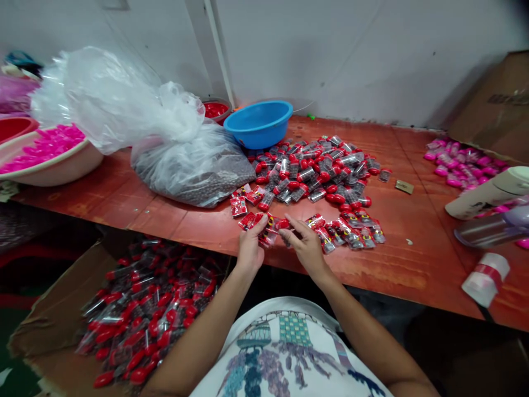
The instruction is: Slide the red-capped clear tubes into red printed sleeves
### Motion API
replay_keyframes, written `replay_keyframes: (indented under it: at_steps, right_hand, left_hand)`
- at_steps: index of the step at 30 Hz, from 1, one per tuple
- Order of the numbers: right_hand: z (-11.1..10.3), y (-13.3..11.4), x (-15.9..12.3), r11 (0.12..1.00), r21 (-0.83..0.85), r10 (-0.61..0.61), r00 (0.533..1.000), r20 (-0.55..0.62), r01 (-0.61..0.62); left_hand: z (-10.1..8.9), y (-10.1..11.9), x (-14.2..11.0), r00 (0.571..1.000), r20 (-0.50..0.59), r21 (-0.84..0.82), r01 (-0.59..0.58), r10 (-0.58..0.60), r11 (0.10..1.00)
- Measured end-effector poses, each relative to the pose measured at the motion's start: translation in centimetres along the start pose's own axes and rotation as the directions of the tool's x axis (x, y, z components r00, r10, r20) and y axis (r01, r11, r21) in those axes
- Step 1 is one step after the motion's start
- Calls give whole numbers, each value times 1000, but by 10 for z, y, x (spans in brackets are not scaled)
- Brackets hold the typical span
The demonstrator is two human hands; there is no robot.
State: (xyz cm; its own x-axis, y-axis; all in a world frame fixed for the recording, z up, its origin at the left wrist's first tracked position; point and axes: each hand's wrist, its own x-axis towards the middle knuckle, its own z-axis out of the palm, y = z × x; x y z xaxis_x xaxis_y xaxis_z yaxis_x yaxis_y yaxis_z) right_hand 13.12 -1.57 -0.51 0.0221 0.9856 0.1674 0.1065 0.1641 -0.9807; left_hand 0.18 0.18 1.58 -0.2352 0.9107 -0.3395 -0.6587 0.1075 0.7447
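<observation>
My left hand [250,246] and my right hand [305,242] meet at the near edge of the red wooden table [413,242]. Both pinch small red-capped clear packets [270,231] from a row lying along the edge. The left fingers curl over a red packet; the right fingers close on one with a red cap. Behind them spreads a big pile of the same red-capped packets [318,173]. More packets in a row [355,231] lie to the right of my right hand.
A blue basin [259,124] and a clear plastic bag of dark beads [194,165] stand behind. A basin of pink pieces [45,151] is far left. Pink packets [463,162], bottles [487,193] and a tape roll [485,275] lie right. A cardboard box of filled packets [144,309] sits below left.
</observation>
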Motion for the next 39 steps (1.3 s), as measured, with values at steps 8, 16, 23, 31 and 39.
replay_keyframes:
  at_steps: [8,16,23,31,39]
  right_hand:
    - [1,-8,-9,985,152,77,997,16,-79]
    - [0,-5,-10,992,120,54,994,-95,-42]
    - [-3,-8,-13,998,64,24,999,-35,-22]
    - [-18,-7,-13,908,344,199,969,147,-239]
    - [-17,-17,-25,998,58,-36,999,25,35]
  left_hand:
    - [-1,3,-8,982,147,177,-146,120,973]
    - [2,6,-17,982,184,221,-88,47,971]
    - [2,10,-15,977,208,228,-85,37,970]
    - [-2,27,-12,946,316,248,-7,-74,969]
    - [1,24,-17,962,272,202,-64,6,977]
